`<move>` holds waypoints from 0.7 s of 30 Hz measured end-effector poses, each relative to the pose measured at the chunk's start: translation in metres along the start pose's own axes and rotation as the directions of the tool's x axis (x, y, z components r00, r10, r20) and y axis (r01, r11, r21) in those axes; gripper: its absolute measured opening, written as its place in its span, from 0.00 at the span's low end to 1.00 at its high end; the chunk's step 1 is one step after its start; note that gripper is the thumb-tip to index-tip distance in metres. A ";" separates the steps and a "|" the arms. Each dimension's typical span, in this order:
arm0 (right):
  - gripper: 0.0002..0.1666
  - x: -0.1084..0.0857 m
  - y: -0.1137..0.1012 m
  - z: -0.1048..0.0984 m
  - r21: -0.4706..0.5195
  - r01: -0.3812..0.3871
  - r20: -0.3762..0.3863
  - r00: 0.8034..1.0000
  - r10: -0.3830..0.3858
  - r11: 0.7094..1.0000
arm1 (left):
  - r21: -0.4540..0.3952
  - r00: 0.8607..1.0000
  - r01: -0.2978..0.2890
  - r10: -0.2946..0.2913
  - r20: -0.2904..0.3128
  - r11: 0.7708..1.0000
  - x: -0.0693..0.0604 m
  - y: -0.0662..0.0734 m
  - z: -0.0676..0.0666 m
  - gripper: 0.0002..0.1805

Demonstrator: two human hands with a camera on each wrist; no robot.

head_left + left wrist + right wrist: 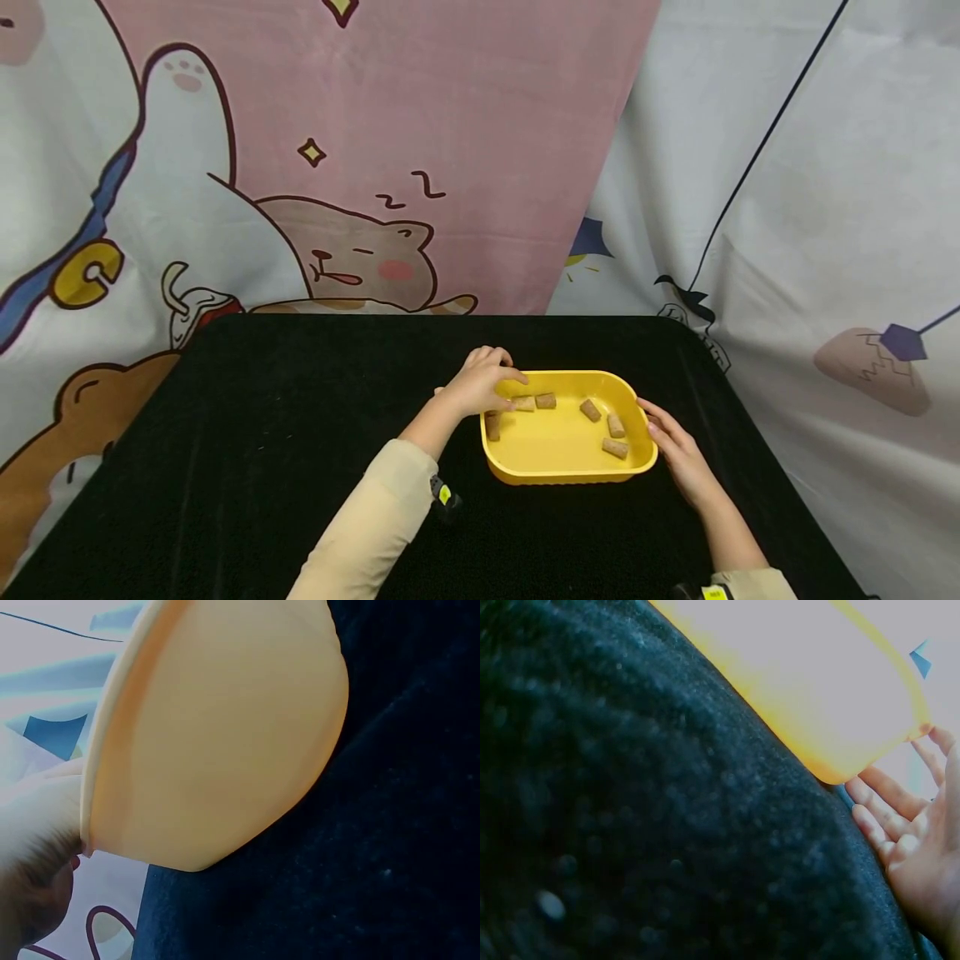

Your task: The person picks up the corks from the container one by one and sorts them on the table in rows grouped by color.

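Note:
A yellow plastic tub point(555, 467) with rounded corners stands on the black cloth in the head view. Several cork stoppers point(615, 448) lie scattered on its floor, some at the right and some along the left. My left hand point(480, 385) reaches over the tub's upper left corner, thumb and forefinger spread apart above a cork point(523, 403). Nothing shows between those fingertips. At the right side, my right hand point(678, 454) touches the outer wall and rim with extended fingers. The right wrist view shows those fingers point(889, 791) against the tub point(832, 761); the left wrist view shows mostly its outer wall point(225, 750).
Black cloth point(300, 467) covers the table under and around the tub. Behind it hangs a curtain point(465, 100) printed with cartoon animals. A dark device with a yellow-green mark point(445, 494) is strapped to the left wrist.

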State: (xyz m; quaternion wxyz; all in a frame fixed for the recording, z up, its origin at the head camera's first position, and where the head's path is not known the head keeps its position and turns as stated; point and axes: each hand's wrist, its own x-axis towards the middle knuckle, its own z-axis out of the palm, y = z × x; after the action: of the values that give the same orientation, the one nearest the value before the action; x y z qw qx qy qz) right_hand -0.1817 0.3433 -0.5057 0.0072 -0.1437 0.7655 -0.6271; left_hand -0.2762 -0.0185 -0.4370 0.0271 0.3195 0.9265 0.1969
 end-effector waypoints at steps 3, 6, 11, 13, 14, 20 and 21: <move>0.26 -0.001 0.000 0.000 -0.007 -0.008 -0.003 1.000 0.008 1.000 | 0.035 1.000 -0.007 0.006 0.029 0.999 0.005 0.000 0.000 0.22; 0.26 -0.001 0.000 0.000 -0.008 -0.011 -0.005 1.000 0.011 1.000 | 0.070 0.998 -0.009 0.005 0.062 0.998 0.009 0.001 0.000 0.22; 0.26 -0.002 0.001 -0.001 0.002 0.017 0.017 1.000 -0.017 1.000 | 0.106 0.994 -0.029 0.018 0.105 0.994 0.014 0.003 0.000 0.22; 0.26 -0.002 0.001 -0.001 0.005 0.024 0.021 0.999 -0.024 1.000 | 0.120 0.993 -0.042 0.029 0.114 0.992 0.016 0.003 0.001 0.22; 0.26 -0.002 0.001 -0.001 0.005 0.027 0.024 0.999 -0.027 1.000 | 0.130 0.992 -0.049 0.034 0.117 0.990 0.017 0.002 0.001 0.22; 0.26 0.000 0.002 -0.002 0.015 0.027 0.024 0.999 -0.028 1.000 | 0.163 0.988 -0.069 0.046 0.144 0.984 0.022 0.001 0.003 0.22; 0.26 0.000 0.003 -0.002 0.017 0.032 0.031 0.999 -0.032 0.999 | 0.174 0.987 -0.078 0.051 0.153 0.982 0.022 0.001 0.004 0.22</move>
State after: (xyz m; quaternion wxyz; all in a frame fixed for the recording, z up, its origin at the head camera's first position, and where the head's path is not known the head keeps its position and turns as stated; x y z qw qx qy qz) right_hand -0.1828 0.3454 -0.5077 0.0103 -0.1657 0.7578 -0.6310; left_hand -0.2925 -0.0028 -0.4381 0.0604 0.3644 0.9250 0.0889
